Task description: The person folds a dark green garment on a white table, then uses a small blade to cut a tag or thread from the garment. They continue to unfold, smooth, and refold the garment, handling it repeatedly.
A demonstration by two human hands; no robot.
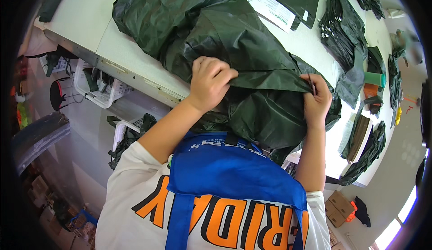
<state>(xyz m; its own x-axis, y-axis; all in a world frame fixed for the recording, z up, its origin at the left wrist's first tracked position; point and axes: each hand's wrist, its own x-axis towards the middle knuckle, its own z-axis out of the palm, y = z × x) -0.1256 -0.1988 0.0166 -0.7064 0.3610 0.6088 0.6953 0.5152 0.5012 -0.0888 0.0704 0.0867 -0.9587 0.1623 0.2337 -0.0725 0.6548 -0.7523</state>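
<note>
A large bunched piece of dark green, slightly shiny fabric (211, 29) lies over the table's near edge in front of me. My left hand (210, 81) is closed on a folded edge of it, fingers curled and knuckles up. At the other end of that edge, my right hand (317, 98) pinches the fabric between thumb and fingers. Between the two hands the edge runs as a fairly straight, flat strip. A thin dark thing shows by the right fingertips, too small to name. Below the strip, loose folds hang toward my blue apron (234, 169).
A black flat panel with a white printed sheet (268, 9) lies beyond the fabric. Stacked dark pieces (342, 29), a green spool (374, 79) and a brown block (360, 139) are on the table at right. White baskets (101, 85) stand below the table's left edge.
</note>
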